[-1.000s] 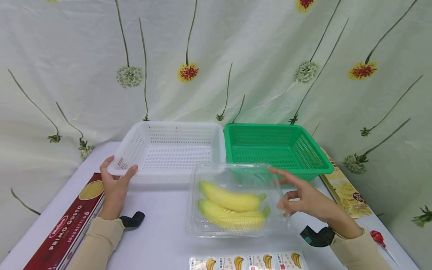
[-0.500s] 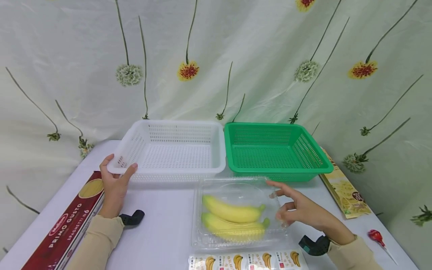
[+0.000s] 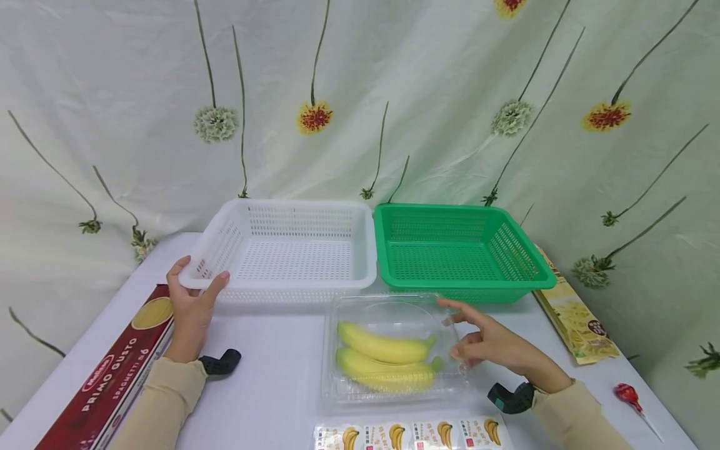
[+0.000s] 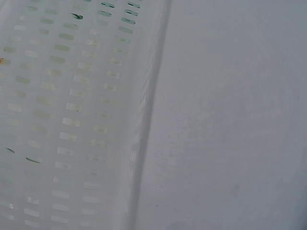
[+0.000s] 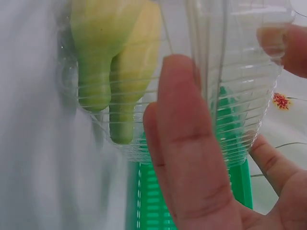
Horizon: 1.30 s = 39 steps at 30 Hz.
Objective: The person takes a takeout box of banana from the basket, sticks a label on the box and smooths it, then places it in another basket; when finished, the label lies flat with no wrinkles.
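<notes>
My left hand [image 3: 191, 312] grips the near left corner of a white plastic basket [image 3: 292, 289], thumb lying over its near rim. The left wrist view shows the basket's slotted wall [image 4: 72, 115] and white tablecloth beside it. My right hand [image 3: 495, 344] holds the right end of a clear hinged plastic container [image 3: 394, 306], its fingers spread and bent at the side. Inside lie two yellow bananas [image 3: 388, 347] with greenish stems. In the right wrist view, fingers [image 5: 187, 129] stand against the container's ribbed side, another fingertip at the top right.
Beside the white basket stands a green basket [image 3: 450, 294]. A strip of banana labels [image 3: 413, 434] lies at the near edge. On the left is a red spaghetti box [image 3: 112, 375]; on the right, a yellow food packet [image 3: 579, 319] and a red lollipop [image 3: 627, 394].
The container came down and toward the near edge, away from overlapping the green basket, then its right end shifted slightly left with my right hand. My left hand stayed on the white basket.
</notes>
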Motion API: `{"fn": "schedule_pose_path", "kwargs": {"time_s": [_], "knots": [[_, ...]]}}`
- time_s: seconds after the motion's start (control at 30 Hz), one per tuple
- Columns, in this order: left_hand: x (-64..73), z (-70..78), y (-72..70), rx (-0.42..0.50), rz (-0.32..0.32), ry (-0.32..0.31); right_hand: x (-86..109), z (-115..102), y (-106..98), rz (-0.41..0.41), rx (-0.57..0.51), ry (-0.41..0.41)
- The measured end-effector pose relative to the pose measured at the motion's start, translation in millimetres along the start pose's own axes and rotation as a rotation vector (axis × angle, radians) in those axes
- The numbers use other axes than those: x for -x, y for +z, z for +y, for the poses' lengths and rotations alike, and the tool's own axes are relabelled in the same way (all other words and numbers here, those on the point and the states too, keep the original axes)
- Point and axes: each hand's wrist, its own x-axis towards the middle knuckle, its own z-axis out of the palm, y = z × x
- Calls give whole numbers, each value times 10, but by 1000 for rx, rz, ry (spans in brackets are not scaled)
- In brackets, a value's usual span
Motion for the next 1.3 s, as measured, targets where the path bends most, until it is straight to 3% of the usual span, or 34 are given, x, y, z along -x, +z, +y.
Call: {"fn": "schedule_pose_path", "kwargs": {"time_s": [0.3, 0.57, 0.8, 1.0, 1.17, 1.3], "knots": [[6, 0, -3, 15, 3, -8, -102, 28, -3, 7, 6, 24], [-18, 6, -5, -11, 4, -17, -105, 33, -32, 11, 27, 28], [-36, -12, -17, 27, 13, -21, -90, 64, -57, -4, 35, 15], [-6, 38, -14, -62, 46, -34, -41, 46, -54, 17, 90, -11], [33, 128, 19, -154, 111, 56, 6, -9, -10, 100, 281, -95], [128, 262, 61, -274, 142, 233, 43, -63, 53, 211, 455, -170]]}}
